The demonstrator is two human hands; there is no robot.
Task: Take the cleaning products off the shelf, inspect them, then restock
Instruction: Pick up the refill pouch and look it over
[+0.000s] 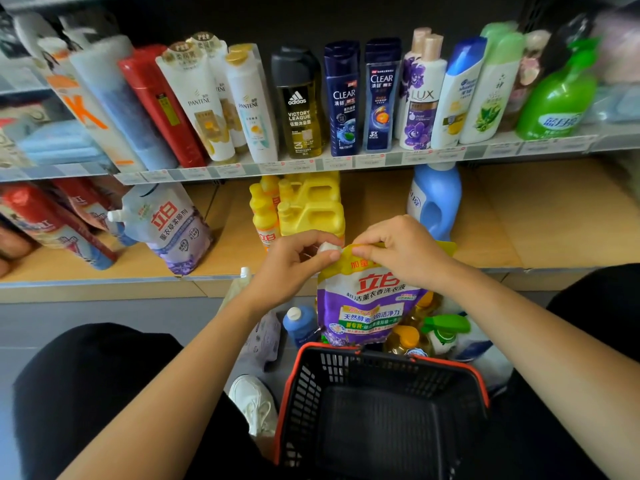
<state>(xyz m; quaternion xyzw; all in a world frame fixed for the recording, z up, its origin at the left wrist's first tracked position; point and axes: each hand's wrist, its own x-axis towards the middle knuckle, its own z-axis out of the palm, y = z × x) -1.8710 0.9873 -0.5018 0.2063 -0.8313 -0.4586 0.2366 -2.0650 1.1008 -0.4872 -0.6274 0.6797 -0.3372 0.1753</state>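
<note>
Both hands are on the purple laundry detergent refill pouch, held up in the air just in front of the lower shelf and above the far edge of the black shopping basket. The left hand has its fingers pinching the white cap, and the right hand pinches the pouch's yellow top edge. Yellow jugs and a blue detergent bottle sit on the shelf behind.

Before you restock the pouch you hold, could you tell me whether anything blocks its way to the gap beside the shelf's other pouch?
Nothing visible does. The pouch hangs in front of the yellow bottles; the gap lies to their left, beside the other pouch, and looks open from the front.
</note>
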